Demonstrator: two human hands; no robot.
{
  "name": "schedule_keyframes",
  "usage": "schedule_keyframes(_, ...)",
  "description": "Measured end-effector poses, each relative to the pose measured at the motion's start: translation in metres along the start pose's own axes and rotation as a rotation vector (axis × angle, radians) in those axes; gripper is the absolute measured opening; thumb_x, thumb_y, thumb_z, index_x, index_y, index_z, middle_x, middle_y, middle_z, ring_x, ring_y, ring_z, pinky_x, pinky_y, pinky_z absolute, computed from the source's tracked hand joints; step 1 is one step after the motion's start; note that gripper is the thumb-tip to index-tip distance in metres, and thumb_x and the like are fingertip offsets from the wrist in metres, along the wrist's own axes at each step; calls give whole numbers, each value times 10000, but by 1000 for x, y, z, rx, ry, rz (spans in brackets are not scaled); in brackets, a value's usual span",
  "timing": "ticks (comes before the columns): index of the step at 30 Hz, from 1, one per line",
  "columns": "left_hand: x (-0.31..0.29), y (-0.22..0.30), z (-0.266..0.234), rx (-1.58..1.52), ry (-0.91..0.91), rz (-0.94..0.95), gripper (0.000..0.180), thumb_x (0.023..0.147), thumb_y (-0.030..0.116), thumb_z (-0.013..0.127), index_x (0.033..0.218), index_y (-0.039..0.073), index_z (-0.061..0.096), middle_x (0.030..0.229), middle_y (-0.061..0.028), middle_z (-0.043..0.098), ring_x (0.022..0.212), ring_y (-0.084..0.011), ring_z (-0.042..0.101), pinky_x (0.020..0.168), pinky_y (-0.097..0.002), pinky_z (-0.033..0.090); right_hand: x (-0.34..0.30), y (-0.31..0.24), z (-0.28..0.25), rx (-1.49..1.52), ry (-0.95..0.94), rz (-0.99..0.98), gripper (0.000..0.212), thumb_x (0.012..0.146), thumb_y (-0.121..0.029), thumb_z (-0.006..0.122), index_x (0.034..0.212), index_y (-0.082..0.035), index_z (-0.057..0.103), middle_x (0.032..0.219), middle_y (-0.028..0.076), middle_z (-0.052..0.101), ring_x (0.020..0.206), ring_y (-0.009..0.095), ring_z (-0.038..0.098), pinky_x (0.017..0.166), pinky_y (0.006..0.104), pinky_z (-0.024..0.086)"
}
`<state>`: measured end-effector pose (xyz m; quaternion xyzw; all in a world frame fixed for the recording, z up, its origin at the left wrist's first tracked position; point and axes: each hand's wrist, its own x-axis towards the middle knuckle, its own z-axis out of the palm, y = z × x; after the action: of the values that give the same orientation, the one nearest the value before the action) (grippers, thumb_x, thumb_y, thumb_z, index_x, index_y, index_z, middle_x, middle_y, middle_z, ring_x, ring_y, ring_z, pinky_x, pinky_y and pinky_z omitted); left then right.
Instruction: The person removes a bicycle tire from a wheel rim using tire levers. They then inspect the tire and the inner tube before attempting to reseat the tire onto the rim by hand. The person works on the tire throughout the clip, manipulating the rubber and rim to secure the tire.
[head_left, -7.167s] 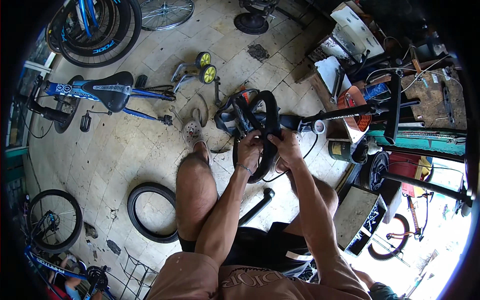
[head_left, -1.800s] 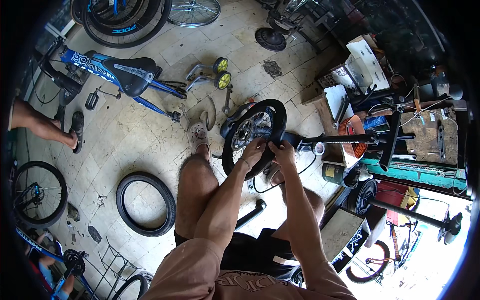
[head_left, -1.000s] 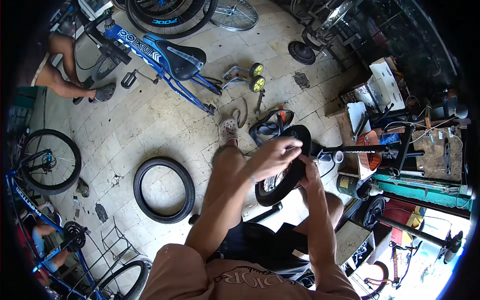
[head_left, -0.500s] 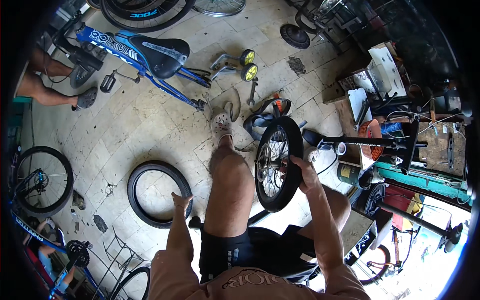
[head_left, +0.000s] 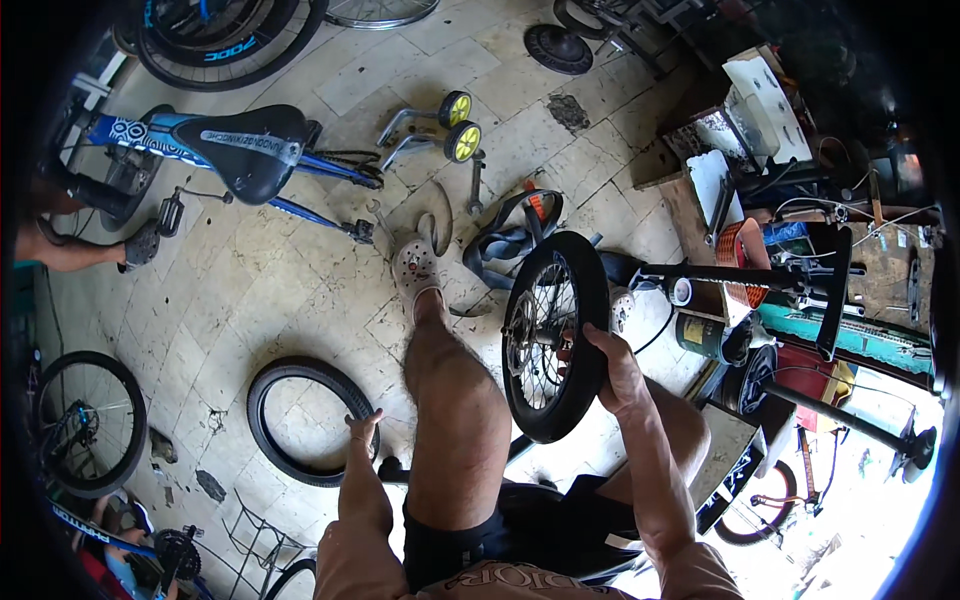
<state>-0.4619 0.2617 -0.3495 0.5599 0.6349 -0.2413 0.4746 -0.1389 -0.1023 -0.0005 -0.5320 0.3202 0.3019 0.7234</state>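
My right hand (head_left: 618, 372) grips a small spoked bicycle wheel (head_left: 585, 400) with a black tyre, held upright above my right leg. The thumb lies over the tyre, and the fingers reach inside toward the spokes and hub. My left hand (head_left: 363, 428) has its fingers apart at the right edge of a loose black tyre (head_left: 268, 432), which lies on the floor left of my leg. Whether those fingers touch the tyre I cannot tell. Ahead of the wheel, a black inner tube (head_left: 490, 245) with an orange part lies crumpled on the tiles.
A blue bicycle frame with a black saddle (head_left: 250, 150) lies ahead on the left, beside another person's foot (head_left: 140, 248). Training wheels (head_left: 462, 140) and a wrench (head_left: 476, 185) are ahead. A cluttered workbench (head_left: 880, 285) stands right; another bicycle wheel (head_left: 140, 420) is far left.
The view has shifted, so most things sit lower or further left. The other person's foot has drawn left. My right hand keeps the wheel upright; my left hand stays beside the loose tyre.
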Motion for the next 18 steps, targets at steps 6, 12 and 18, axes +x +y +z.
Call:
schedule_keyframes(6,-62,42,-20,544,244,307,1110,567,452,889,1360,-68,312,1262,-279,513,1164,-436,511,1020,-495,396,-1,-9,-3,53,13,31,351,880,-309,672,995,13,595,870,86,605,766,192,658,605,314,553)
schedule_keyframes(12,-153,116,-85,286,455,648,727,565,239,868,1130,-48,513,950,-198,653,869,-373,642,798,-407,523,-9,-21,-3,102,-21,-31,330,878,-331,670,987,-29,597,836,47,584,713,157,633,569,291,520)
schedule_keyframes(18,-305,202,-150,-67,-158,780,337,736,-4,747,1037,-25,598,913,-53,658,801,-140,613,754,-278,499,-13,-26,-5,128,-61,-123,277,864,-310,678,944,-56,602,807,27,578,664,148,612,599,296,516)
